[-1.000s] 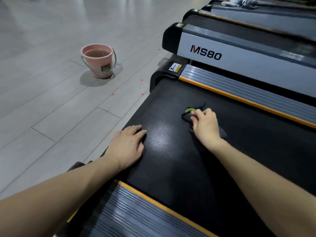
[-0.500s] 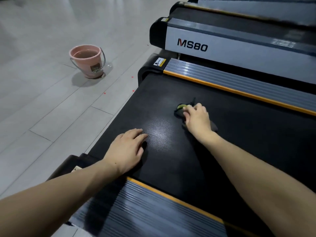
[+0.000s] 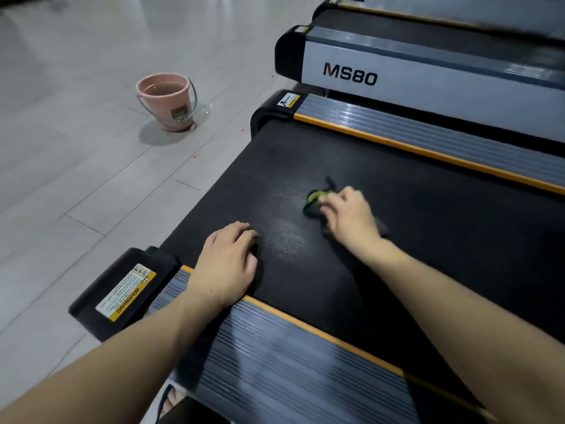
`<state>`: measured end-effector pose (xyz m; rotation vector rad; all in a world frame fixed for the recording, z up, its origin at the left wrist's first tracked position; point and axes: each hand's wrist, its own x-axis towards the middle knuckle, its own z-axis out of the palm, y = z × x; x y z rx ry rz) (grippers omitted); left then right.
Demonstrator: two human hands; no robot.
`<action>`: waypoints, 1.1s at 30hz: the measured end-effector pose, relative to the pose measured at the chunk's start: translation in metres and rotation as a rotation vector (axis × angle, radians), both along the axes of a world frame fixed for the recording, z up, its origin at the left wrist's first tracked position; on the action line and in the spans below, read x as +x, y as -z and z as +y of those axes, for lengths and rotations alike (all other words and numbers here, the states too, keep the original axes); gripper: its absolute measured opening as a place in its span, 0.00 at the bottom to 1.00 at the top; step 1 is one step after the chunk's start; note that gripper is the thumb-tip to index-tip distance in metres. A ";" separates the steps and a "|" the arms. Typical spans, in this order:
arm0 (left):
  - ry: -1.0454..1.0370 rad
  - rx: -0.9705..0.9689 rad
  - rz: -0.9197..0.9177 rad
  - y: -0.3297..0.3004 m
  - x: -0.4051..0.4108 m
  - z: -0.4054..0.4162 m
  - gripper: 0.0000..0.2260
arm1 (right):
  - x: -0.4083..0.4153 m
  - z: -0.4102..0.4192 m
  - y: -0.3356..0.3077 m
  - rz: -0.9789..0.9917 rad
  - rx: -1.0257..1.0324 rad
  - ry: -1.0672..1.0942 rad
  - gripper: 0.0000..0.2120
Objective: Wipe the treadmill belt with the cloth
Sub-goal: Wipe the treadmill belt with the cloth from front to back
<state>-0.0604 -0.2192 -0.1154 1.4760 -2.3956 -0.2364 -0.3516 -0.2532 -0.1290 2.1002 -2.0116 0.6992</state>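
Head view, looking down across a treadmill deck. Right hand (image 3: pixel 351 217) lies on top of a dark cloth (image 3: pixel 315 206) with a green patch, fingers bent over it and pressing it flat onto the black treadmill belt (image 3: pixel 428 224); whether the fingers actually pinch the fabric cannot be told because the hand is motion-blurred. The cloth sits near the middle of the belt's width, with a dark strand of it sticking out toward the far side rail (image 3: pixel 443 139) and a dark corner showing behind the wrist. Left hand (image 3: pixel 227 261) is flat on the belt, palm down, fingers extended and close together, holding nothing; its heel rests at the orange trim strip (image 3: pixel 321 332) of the near side rail (image 3: pixel 290 371). Both forearms are bare. A paler, shiny patch (image 3: pixel 290 240) shows on the belt between the two hands. The near end cap (image 3: pixel 122 289) carries a yellow and white WARNING label (image 3: pixel 127 293); the far end cap carries a smaller label (image 3: pixel 288 100). Beyond the far rail stands a neighbouring treadmill (image 3: pixel 428 81) marked MS80. On the grey tiled floor (image 3: pixel 76 179), well apart from the belt, stands a pink bucket (image 3: pixel 166 101) with a wire handle, upright, with liquid visible inside.
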 end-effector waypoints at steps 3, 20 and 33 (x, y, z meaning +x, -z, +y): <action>-0.033 -0.027 0.022 -0.001 0.000 0.002 0.15 | 0.000 -0.017 -0.004 -0.071 0.066 0.237 0.08; -0.128 0.000 -0.042 -0.003 0.044 0.028 0.15 | 0.034 0.008 -0.002 -0.172 0.042 0.180 0.08; -0.342 0.001 -0.162 -0.009 0.075 0.040 0.16 | 0.081 0.032 0.002 -0.100 0.041 -0.348 0.11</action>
